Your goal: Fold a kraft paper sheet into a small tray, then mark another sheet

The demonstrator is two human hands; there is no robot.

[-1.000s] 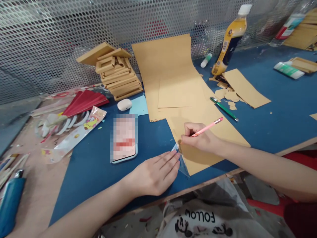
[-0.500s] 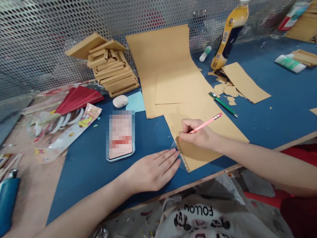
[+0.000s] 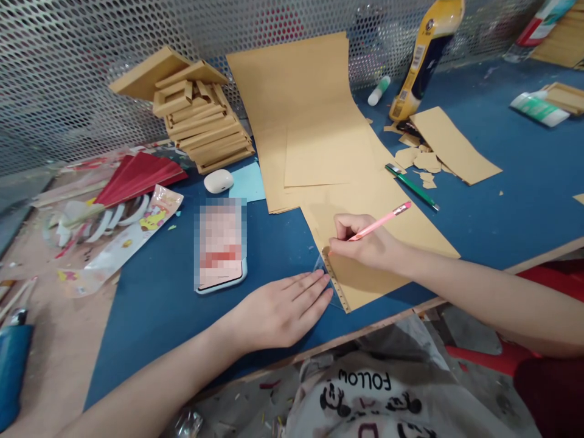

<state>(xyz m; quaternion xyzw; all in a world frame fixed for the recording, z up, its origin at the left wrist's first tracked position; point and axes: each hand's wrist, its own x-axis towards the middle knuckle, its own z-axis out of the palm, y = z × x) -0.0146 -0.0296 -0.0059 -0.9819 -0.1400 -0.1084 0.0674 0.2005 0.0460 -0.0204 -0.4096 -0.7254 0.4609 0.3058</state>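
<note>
My right hand [image 3: 365,242] is closed around a pink pencil [image 3: 382,220], its tip down by the left edge of a tan paper sheet [image 3: 378,277]. Along that edge lies a clear ruler [image 3: 336,286] with dark marks, partly over the paper. My left hand [image 3: 287,310] rests flat on the blue table, fingers stretched out, with the fingertips on the clear ruler. Where the pencil tip meets the paper is hidden by my right fingers.
Larger tan sheets [image 3: 310,91] lean against the mesh wall behind. Left of them are a stack of folded cardboard pieces [image 3: 205,128], a white earbud case [image 3: 219,180] and a phone [image 3: 219,246]. To the right lie a green pen [image 3: 413,187], paper scraps [image 3: 426,161] and a bottle [image 3: 424,61].
The whole view has shifted slightly, with things sitting a little higher in the picture. Both hands, the pencil and the ruler keep nearly the same places on the paper.
</note>
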